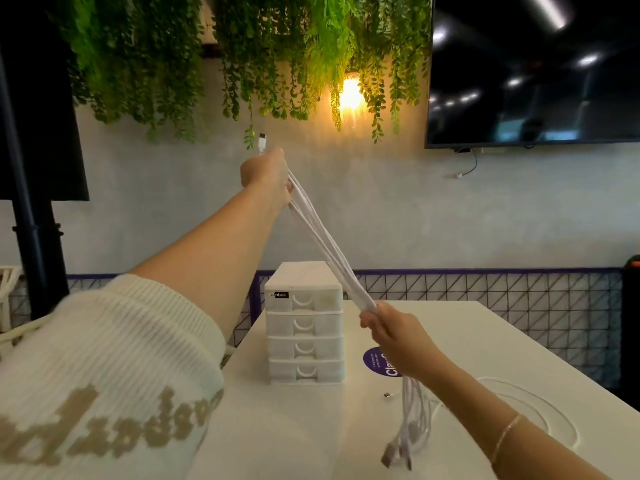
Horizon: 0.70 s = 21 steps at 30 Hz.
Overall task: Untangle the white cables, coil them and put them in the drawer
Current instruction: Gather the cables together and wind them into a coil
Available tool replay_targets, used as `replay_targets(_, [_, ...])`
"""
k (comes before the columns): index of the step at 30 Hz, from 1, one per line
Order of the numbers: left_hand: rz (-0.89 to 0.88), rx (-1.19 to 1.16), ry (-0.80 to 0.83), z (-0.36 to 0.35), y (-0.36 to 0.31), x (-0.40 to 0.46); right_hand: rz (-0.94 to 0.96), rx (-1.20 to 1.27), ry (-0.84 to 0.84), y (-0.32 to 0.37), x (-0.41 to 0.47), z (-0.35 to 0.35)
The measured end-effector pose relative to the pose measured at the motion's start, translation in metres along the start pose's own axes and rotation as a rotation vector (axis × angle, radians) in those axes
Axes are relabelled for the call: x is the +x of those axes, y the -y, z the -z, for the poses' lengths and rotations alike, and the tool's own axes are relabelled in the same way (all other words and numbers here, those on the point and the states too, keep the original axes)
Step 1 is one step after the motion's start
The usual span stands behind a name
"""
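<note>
Between both hands, white cables (325, 244) pulled tight in a bunch. Up high, left hand (266, 174) with a closed grip on one end; down low, right hand (391, 330) squeezing the rest, plugs dangling. Still on the bench (298, 427): another loose cable (540, 407). Not coiled yet. Drawer box (304, 323) all closed.

Black label (279, 295) on top drawer reading "abox", its start blurred; purple sticker (378, 362) showing "Cla", possibly continuing.
</note>
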State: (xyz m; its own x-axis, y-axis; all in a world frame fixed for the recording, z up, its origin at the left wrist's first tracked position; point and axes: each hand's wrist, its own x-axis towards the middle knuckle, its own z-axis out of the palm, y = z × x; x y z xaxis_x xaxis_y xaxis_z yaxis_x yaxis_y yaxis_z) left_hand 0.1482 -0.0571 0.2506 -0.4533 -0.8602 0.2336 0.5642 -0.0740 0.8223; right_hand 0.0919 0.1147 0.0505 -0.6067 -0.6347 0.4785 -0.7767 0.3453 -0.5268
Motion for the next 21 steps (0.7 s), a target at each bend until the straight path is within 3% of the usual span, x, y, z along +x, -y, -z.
replay_targets(2, [-0.017,0.033,0.002,0.0,0.001,0.002,-0.12,0.027,0.031,-0.017,-0.004,0.002])
replay_targets(4, [-0.029,0.067,0.011,0.0,0.004,0.003,-0.105,-0.1,0.02,-0.02,-0.01,-0.003])
replay_targets(6, [-0.057,0.075,-0.015,0.0,0.003,0.007,0.146,-0.211,-0.107,-0.008,-0.028,-0.019])
replay_targets(9, [-0.077,0.04,-0.057,0.005,0.003,0.01,0.417,-0.064,-0.221,0.001,-0.045,-0.034])
replay_targets(15, [-0.071,0.049,-0.059,0.011,0.008,0.008,0.075,-0.319,0.035,-0.047,-0.027,-0.014])
replay_targets(21, [-0.138,0.146,0.003,0.005,0.0,0.009,0.086,-0.427,0.146,-0.05,-0.045,-0.024])
